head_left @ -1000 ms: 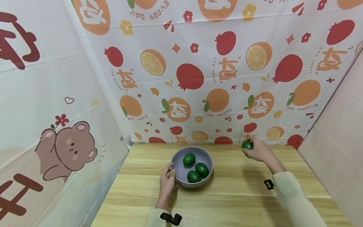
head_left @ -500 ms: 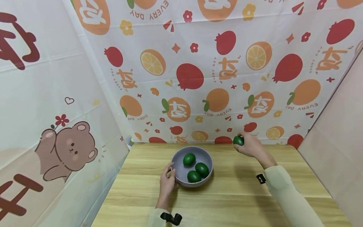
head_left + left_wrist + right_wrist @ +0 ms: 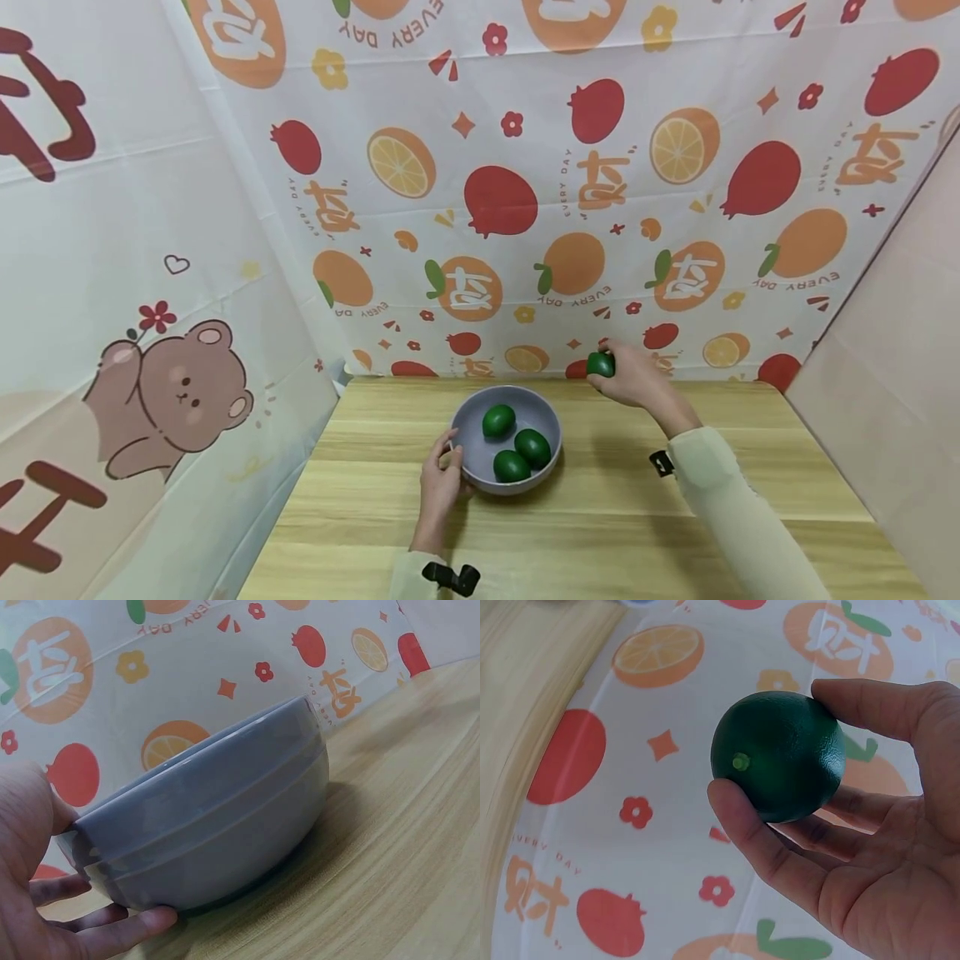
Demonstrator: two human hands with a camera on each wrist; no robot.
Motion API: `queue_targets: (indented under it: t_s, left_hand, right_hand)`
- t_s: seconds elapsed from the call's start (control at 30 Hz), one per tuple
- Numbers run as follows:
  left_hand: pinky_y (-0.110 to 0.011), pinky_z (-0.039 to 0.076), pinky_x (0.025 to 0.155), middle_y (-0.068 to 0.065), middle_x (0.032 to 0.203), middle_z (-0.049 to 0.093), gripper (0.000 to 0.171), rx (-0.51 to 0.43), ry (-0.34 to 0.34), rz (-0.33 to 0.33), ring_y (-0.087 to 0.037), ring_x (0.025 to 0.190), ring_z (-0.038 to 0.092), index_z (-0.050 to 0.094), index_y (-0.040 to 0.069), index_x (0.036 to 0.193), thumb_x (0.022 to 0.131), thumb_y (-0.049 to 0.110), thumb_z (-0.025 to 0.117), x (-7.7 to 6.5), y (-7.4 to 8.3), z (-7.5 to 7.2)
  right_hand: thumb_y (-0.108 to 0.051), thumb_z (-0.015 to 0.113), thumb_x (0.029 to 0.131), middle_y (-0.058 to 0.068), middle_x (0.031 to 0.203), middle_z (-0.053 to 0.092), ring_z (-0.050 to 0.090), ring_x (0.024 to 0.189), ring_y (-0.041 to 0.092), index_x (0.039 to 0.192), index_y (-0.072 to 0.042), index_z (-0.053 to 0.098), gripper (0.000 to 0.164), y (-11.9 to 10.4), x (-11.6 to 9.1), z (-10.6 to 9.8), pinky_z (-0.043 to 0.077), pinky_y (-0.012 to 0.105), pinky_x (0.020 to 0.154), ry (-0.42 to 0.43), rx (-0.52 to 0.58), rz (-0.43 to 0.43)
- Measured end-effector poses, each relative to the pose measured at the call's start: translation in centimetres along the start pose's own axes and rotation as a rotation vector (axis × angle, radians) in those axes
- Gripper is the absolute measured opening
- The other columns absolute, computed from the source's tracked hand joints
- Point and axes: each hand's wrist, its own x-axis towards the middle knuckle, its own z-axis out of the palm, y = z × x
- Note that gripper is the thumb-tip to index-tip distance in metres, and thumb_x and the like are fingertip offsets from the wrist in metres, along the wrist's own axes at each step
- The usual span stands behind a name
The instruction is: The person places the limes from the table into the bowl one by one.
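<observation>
A grey-blue bowl (image 3: 471,442) stands on the wooden table with three dark green limes (image 3: 498,422) inside it. My left hand (image 3: 441,490) holds the bowl at its left side; in the left wrist view the thumb is at the rim and the fingers (image 3: 159,919) lie against the lower wall. Another lime (image 3: 776,754) is gripped between the thumb and fingers of my right hand (image 3: 889,817), its small pale stem end showing. In the head view this held lime (image 3: 601,364) is raised at the back of the table, up and to the right of the bowl.
Fruit-printed cloth (image 3: 525,275) rises right behind the table's back edge. A white cloth with a bear print (image 3: 191,392) hangs on the left, and a plain pale panel (image 3: 892,358) borders the right. Wooden tabletop (image 3: 615,533) stretches in front and to the right of the bowl.
My right hand has moved left with the lime, closer to the bowl, and slightly higher in view. The left hand and bowl stay in place, and the head view has shifted a little.
</observation>
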Motion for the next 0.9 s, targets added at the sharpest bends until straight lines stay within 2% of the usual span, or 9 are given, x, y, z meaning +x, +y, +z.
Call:
queue_targets:
  t_s: [0.17, 0.4, 0.6, 0.77, 0.9]
  left_hand:
    - [-0.041, 0.062, 0.058, -0.026, 0.142, 0.047, 0.040, 0.013, -0.006, -0.003, -0.021, 0.079, 0.061, 0.054, 0.016, 0.145, 0.106, 0.019, 0.052, 0.1, 0.1, 0.1]
    - [-0.040, 0.061, 0.058, -0.026, 0.144, 0.046, 0.040, 0.001, -0.010, -0.006, -0.022, 0.080, 0.061, 0.054, 0.016, 0.145, 0.106, 0.019, 0.053, 0.0, 0.1, 0.2]
    - [-0.039, 0.061, 0.059, -0.027, 0.146, 0.045, 0.041, -0.006, -0.015, -0.011, -0.023, 0.084, 0.062, 0.052, 0.015, 0.147, 0.106, 0.019, 0.051, -0.2, 0.0, 0.0]
    - [-0.041, 0.062, 0.060, -0.027, 0.146, 0.044, 0.042, -0.020, -0.023, -0.006, -0.024, 0.083, 0.063, 0.051, 0.015, 0.148, 0.107, 0.020, 0.051, -0.3, 0.0, -0.1]
    - [-0.043, 0.062, 0.060, -0.027, 0.146, 0.044, 0.042, -0.019, -0.017, -0.012, -0.025, 0.085, 0.062, 0.051, 0.015, 0.148, 0.106, 0.019, 0.051, -0.3, 0.0, 0.0]
  right_hand:
    - [-0.031, 0.073, 0.091, 0.019, 0.113, 0.067, 0.063, 0.089, 0.029, 0.130, -0.001, 0.058, 0.051, -1.4, 0.4, 0.7, 0.056, 0.037, 0.071, 0.004, -0.009, -0.019]
    - [-0.029, 0.074, 0.090, 0.019, 0.117, 0.066, 0.063, 0.093, 0.028, 0.132, -0.001, 0.057, 0.054, -3.5, 0.8, 2.0, 0.055, 0.036, 0.074, -0.002, 0.033, -0.059]
    - [-0.028, 0.076, 0.088, 0.013, 0.107, 0.066, 0.060, 0.089, 0.024, 0.122, -0.003, 0.061, 0.045, -5.0, 1.3, 3.5, 0.052, 0.033, 0.072, -0.007, 0.005, -0.100]
    - [-0.028, 0.077, 0.088, 0.011, 0.114, 0.064, 0.060, 0.097, 0.025, 0.126, -0.004, 0.060, 0.048, -6.3, 1.7, 4.9, 0.056, 0.037, 0.079, -0.021, 0.012, -0.092]
    - [-0.029, 0.077, 0.089, 0.011, 0.114, 0.065, 0.061, 0.096, 0.024, 0.129, -0.005, 0.060, 0.050, -7.2, 1.7, 5.9, 0.057, 0.038, 0.079, -0.045, 0.026, -0.096]
